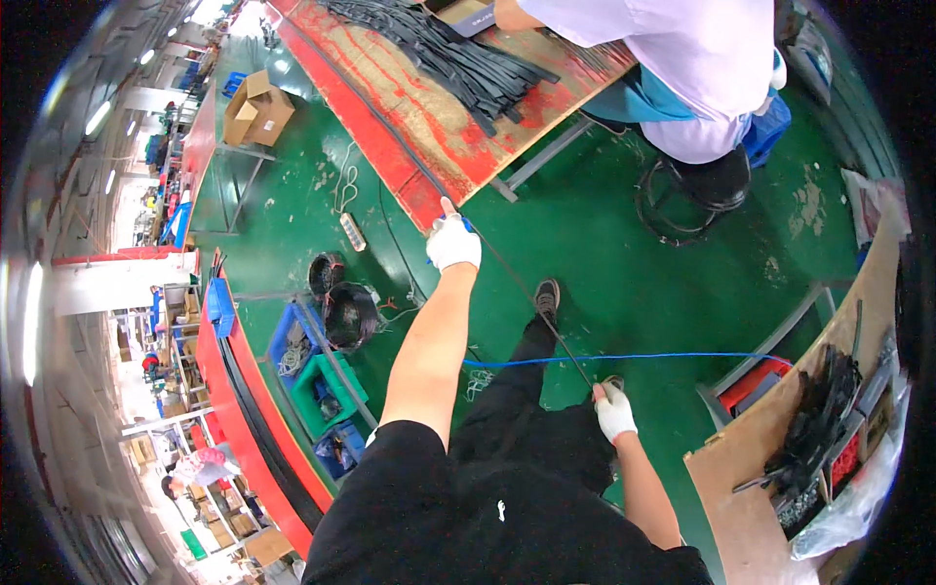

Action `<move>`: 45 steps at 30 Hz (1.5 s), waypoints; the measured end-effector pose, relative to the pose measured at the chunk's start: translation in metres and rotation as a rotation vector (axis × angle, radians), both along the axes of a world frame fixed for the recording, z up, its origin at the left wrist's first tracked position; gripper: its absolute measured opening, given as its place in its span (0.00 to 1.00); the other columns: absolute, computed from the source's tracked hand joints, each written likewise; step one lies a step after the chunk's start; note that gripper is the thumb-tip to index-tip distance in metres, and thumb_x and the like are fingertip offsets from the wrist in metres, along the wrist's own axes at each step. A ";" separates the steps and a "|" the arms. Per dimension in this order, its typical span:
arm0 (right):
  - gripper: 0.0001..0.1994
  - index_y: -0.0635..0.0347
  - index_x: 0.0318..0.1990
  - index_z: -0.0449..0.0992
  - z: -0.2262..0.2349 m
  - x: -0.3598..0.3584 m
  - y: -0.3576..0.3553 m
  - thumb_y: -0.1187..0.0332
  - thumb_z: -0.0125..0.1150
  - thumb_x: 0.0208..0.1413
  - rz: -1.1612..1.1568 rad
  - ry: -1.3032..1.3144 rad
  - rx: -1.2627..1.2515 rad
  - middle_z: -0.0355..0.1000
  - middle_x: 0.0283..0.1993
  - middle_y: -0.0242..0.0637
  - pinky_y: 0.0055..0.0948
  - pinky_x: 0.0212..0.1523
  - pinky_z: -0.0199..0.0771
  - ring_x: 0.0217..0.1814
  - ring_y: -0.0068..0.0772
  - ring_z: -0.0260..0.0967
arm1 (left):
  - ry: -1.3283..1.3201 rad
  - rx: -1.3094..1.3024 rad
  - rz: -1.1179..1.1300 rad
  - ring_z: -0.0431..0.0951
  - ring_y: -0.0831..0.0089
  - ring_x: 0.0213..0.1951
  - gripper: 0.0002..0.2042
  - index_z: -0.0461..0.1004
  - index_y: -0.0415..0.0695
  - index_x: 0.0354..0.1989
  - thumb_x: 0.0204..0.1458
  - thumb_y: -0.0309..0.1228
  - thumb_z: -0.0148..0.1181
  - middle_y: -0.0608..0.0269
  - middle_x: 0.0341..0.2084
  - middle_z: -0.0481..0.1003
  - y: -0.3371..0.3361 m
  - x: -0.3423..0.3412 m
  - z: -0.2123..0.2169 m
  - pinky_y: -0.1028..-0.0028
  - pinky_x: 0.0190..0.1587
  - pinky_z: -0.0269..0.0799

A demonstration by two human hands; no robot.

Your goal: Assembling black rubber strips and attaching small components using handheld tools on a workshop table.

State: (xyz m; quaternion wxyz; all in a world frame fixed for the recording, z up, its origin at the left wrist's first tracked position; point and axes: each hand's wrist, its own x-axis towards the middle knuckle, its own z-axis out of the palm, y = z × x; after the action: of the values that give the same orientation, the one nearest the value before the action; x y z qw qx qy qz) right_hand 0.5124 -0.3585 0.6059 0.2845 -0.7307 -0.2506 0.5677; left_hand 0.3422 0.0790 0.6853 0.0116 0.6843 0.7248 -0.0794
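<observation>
A long thin dark strip (526, 285) runs from the red table's corner across the open floor toward my body. My left hand (454, 244), in a white glove with its fingertips partly bare, is closed around the strip at that corner, one finger or thumb pointing up along it. A small blue patch shows beside this hand; I cannot tell what it is. My right hand (614, 414), also in a white glove, grips the strip's near end close to my right thigh. On the table lies a heap of flat black strips (458, 68).
Across the worn red table (400, 180) a co-worker (682, 58) sits by an open box. A blue hose (663, 356) crosses before my legs. Wire coils (349, 312), bins (327, 395) and a red bench (249, 419) stand left. At right is a board (726, 478) with black parts.
</observation>
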 end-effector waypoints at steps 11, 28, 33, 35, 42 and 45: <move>0.22 0.62 0.42 0.82 -0.040 0.010 0.106 0.50 0.56 0.71 0.145 0.231 -0.001 0.79 0.34 0.47 0.40 0.46 0.75 0.39 0.41 0.76 | -0.094 -0.089 -0.112 0.83 0.44 0.52 0.48 0.50 0.51 0.82 0.50 0.37 0.66 0.43 0.54 0.77 -0.008 -0.016 0.024 0.56 0.56 0.78; 0.22 0.67 0.43 0.78 -0.034 -0.017 0.066 0.52 0.53 0.73 0.076 -0.126 0.080 0.79 0.36 0.55 0.43 0.45 0.74 0.41 0.56 0.77 | 0.029 -0.131 -0.228 0.83 0.47 0.47 0.48 0.49 0.49 0.82 0.51 0.36 0.65 0.41 0.50 0.77 0.005 -0.025 -0.011 0.55 0.53 0.80; 0.24 0.64 0.46 0.81 -0.048 0.005 0.089 0.48 0.55 0.73 0.267 0.136 -0.001 0.80 0.34 0.44 0.38 0.42 0.75 0.37 0.38 0.77 | -0.070 -0.056 -0.201 0.82 0.47 0.50 0.48 0.48 0.47 0.82 0.51 0.35 0.66 0.42 0.53 0.77 -0.008 -0.041 -0.008 0.55 0.55 0.80; 0.23 0.64 0.50 0.81 -0.056 -0.009 0.146 0.50 0.55 0.73 0.094 0.453 0.122 0.76 0.31 0.33 0.30 0.37 0.74 0.32 0.24 0.72 | -0.065 -0.080 -0.215 0.83 0.47 0.49 0.48 0.49 0.49 0.82 0.49 0.34 0.66 0.42 0.51 0.77 -0.002 -0.035 0.002 0.55 0.53 0.80; 0.27 0.63 0.61 0.78 0.041 -0.054 0.384 0.48 0.57 0.71 0.221 0.228 0.432 0.83 0.47 0.46 0.39 0.54 0.76 0.49 0.45 0.79 | -0.089 -0.080 -0.213 0.82 0.48 0.51 0.49 0.49 0.49 0.82 0.50 0.34 0.69 0.42 0.52 0.77 0.000 -0.035 0.006 0.56 0.54 0.80; 0.20 0.63 0.51 0.81 0.041 -0.063 0.400 0.54 0.56 0.70 0.344 -0.006 0.475 0.82 0.46 0.55 0.46 0.53 0.76 0.51 0.57 0.79 | -0.089 -0.098 -0.170 0.83 0.49 0.50 0.49 0.50 0.49 0.82 0.50 0.36 0.69 0.43 0.52 0.77 -0.001 -0.041 -0.003 0.56 0.53 0.81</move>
State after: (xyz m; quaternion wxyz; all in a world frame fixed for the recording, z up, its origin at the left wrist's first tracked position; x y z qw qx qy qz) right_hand 0.4498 0.0411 0.6466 0.3467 -0.5922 -0.4975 0.5307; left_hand 0.3014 0.0778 0.6826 0.0703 0.7446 0.6583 -0.0850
